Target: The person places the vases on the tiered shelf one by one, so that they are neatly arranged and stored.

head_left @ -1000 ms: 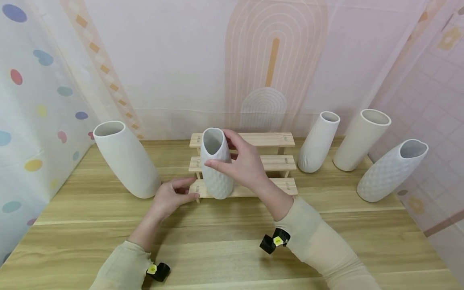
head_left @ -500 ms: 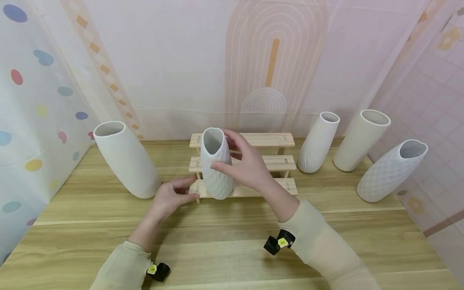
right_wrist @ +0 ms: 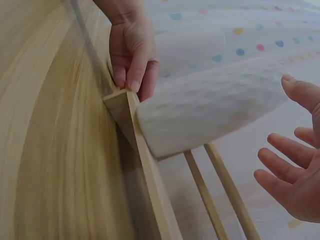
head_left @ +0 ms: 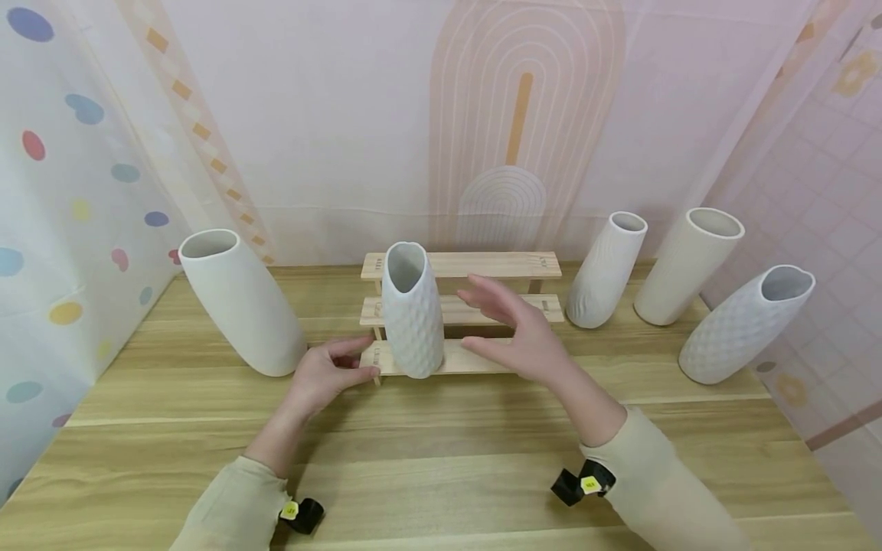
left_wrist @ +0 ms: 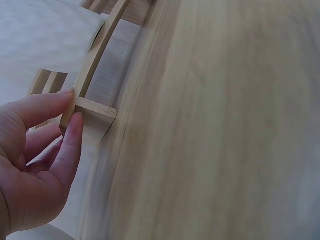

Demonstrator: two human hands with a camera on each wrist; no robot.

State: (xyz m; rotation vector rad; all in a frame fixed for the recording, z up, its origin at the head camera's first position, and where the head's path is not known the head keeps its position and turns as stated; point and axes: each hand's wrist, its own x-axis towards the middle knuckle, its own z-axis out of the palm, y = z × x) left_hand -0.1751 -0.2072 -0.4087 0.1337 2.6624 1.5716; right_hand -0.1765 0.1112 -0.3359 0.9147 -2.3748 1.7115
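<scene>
A white dimpled vase (head_left: pixel 415 329) stands upright on the left part of the lowest step of a three-step wooden shelf (head_left: pixel 489 357). My left hand (head_left: pixel 327 379) pinches the left end of that lowest step between thumb and fingers; the left wrist view shows the pinch on the board (left_wrist: pixel 89 67) closely. To the right of the vase, my right hand (head_left: pixel 520 333) hovers in front of the shelf, fingers spread and holding nothing. In the right wrist view a gap separates the fingers of the right hand (right_wrist: pixel 300 165) from the dimpled vase (right_wrist: pixel 210 110).
A wide smooth white vase (head_left: pixel 244 306) stands left of the shelf. On the right are a slim ribbed vase (head_left: pixel 606 275), a plain cylindrical vase (head_left: pixel 685 272) and a diamond-textured vase (head_left: pixel 740 329). All stand on the wood-grain table (head_left: pixel 427 474), with patterned curtains behind.
My right hand has let go of the dimpled vase and moved away to the right. The vase stays on the lowest step, and my left hand keeps its place.
</scene>
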